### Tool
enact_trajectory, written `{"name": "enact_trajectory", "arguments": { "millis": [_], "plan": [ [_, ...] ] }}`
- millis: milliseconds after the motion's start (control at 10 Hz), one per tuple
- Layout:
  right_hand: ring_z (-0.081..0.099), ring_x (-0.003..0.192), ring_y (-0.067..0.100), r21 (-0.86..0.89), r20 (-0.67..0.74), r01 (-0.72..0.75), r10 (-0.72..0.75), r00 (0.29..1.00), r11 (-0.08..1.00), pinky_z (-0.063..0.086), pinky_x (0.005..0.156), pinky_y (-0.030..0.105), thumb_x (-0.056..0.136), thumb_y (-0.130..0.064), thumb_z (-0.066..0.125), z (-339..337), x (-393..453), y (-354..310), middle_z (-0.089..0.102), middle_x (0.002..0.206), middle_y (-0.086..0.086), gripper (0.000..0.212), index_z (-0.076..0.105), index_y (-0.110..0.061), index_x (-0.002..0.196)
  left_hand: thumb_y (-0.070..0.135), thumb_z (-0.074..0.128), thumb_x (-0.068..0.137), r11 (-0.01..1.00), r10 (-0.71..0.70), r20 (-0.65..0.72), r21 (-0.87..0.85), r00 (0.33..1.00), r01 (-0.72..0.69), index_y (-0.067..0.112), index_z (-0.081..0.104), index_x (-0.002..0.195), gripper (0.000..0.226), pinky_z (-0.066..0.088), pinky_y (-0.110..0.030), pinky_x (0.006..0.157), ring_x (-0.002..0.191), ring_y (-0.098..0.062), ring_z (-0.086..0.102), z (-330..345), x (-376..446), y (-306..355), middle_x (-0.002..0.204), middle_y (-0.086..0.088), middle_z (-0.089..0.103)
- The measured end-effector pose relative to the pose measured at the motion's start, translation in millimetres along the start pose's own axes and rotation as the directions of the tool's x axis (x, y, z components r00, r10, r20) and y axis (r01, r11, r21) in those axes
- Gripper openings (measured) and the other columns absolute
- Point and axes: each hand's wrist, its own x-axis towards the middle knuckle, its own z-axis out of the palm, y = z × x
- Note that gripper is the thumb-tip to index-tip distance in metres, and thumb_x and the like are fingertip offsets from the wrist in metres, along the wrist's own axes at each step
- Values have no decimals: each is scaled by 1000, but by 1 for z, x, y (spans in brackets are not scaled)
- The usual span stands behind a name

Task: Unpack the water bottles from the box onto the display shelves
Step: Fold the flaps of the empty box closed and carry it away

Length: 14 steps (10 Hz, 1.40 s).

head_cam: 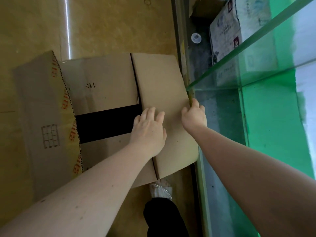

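Observation:
A brown cardboard box [102,86] stands on the floor, its flaps partly unfolded and a dark gap showing between them. No bottles show inside the gap. My left hand [148,129] rests flat on the right-hand flap [164,82], fingers spread. At that flap's far edge, right next to the glass display shelves [256,53], my right hand [194,115] has its fingers curled over the edge. One clear bottle cap [196,38] shows low behind the shelf frame.
A tan tiled floor [111,23] surrounds the box. The left flap [42,117] carries red print and tape. A printed carton [224,31] lies under the glass shelves. My foot and dark trouser leg [162,211] stand just in front of the box.

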Motion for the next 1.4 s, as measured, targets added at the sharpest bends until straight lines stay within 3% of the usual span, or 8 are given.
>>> {"name": "enact_trajectory", "arguments": {
  "millis": [200,300,400,700,900,1000,1200,1400],
  "plan": [
    [27,137,30,-72,2,-23,23,1000,997,27,112,45,100,-26,27,7,1,0,20,153,10,48,25,-13,146,28,34,98,1000,-7,-15,-15,1000,7,18,19,145,51,11,-40,116,144,-26,5,1,-4,-4,156,-10,9],
    [26,137,30,-26,-14,-58,58,998,998,26,112,46,100,-26,27,9,1,-2,19,153,11,49,26,-9,145,28,34,98,1000,-10,-17,-21,1000,9,18,19,145,51,12,-40,115,144,-26,6,-1,-6,-6,155,-10,9],
    [27,137,30,55,-43,-118,121,992,991,29,111,46,99,-23,27,8,-1,-6,21,152,13,48,29,-6,144,28,34,98,999,-3,-26,-37,1000,2,18,19,146,51,12,-40,115,144,-26,5,-4,-7,-8,155,-10,8],
    [34,133,29,133,-159,-81,102,982,988,27,107,39,97,-19,34,-19,-56,-31,37,143,14,45,31,-5,140,23,30,99,993,61,-99,-94,993,-70,23,15,148,50,12,-41,115,144,-26,7,-47,-27,11,156,-5,8],
    [38,132,23,28,-176,50,-44,983,998,28,108,39,99,-22,35,-26,-121,-64,44,141,7,43,30,-12,141,17,26,99,991,111,-135,-54,985,-119,27,10,148,53,11,-42,118,145,-26,6,-84,-57,8,158,-4,4],
    [35,134,19,-100,-106,175,-185,977,980,27,108,34,100,-18,34,-15,-149,-77,43,143,2,45,26,-16,144,17,27,99,994,94,-144,-38,985,-100,28,7,149,54,11,-41,118,145,-26,5,-92,-75,-10,158,-3,4],
    [38,130,19,-172,28,328,-328,944,929,33,107,34,100,-24,35,36,-173,-106,43,140,2,42,31,-19,141,19,31,100,996,-56,-177,-74,983,43,24,9,148,53,12,-39,118,145,-24,8,-81,-107,-76,157,-5,9],
    [38,130,24,-261,46,305,-304,952,916,40,104,41,96,-30,42,92,-175,-119,38,140,7,49,28,-16,141,24,37,98,966,-248,-175,-121,953,229,21,16,146,53,13,-41,117,144,-28,11,-46,-121,-137,155,-8,11]
  ]
}}
